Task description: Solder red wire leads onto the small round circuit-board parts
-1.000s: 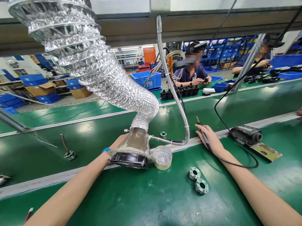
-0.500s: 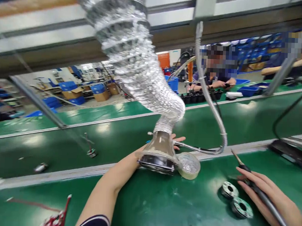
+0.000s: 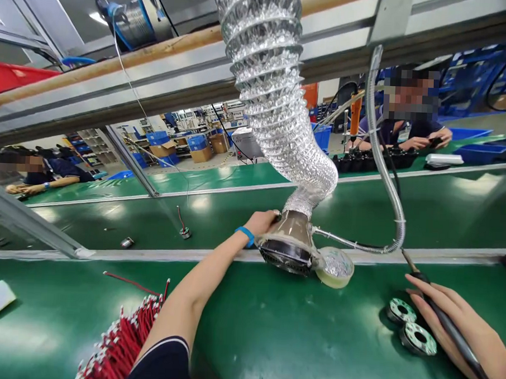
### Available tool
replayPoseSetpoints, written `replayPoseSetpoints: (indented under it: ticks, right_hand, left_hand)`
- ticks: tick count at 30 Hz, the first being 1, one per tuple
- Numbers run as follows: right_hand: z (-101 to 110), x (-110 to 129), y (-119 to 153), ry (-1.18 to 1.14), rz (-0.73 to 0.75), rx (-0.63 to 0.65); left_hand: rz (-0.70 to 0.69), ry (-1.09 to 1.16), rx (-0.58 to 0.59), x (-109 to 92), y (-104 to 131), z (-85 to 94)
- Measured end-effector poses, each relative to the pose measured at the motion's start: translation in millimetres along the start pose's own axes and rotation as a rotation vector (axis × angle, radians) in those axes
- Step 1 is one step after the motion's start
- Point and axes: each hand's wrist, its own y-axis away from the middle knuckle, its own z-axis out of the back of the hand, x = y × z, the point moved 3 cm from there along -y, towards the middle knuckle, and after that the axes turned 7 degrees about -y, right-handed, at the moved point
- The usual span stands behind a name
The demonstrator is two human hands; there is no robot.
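Two rings [image 3: 429,344] lie on the bench [image 3: 255,323], just beside the right hand [image 3: 467,324], which holds an iron [image 3: 445,326], tip pointing away. Left hand [image 3: 260,222], spread behind the hood [image 3: 292,230] half a second ago, now curls at its left side; cannot tell if it grips. Attention seems on the hood; rings likely wait.

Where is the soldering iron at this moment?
In the head view, the soldering iron is at the lower right, held in the right hand and slanting up to the left; two round parts lie just left of its handle.
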Motion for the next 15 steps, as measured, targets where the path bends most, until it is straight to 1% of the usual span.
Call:
replayPoseSetpoints:
  ticks: [2,3,5,6,8,11,13,15]
  right_hand:
    - [7,17,-2,0.011,0.01,0.033]
    - [9,24,-3,0.022,0.019,0.042]
    - [10,33,-3,0.031,0.041,0.035]
    - [9,36,-2,0.026,0.048,0.029]
    - [5,37,1,0.005,0.042,0.038]
    - [1,35,4,0.006,0.011,0.027]
    - [3,38,4,0.048,0.027,-0.025]
    - [9,45,6,0.089,0.058,-0.116]
  left_hand:
    - [0.064,-0.084,0.055,15,26,3.5]
    - [0.094,-0.124,0.081,18,42,5.4]
    - [0.125,-0.192,0.123,13,79,10.3]
    - [0.131,-0.217,0.14,5,98,12.7]
    - [0.122,-0.247,0.17,-22,134,15.4]
    - [0.069,-0.241,0.212,-80,175,8.5]
    - [0.01,-0.218,0.225,-123,191,-3.6]
    - [-0.058,-0.193,0.201,-164,199,-17.4]
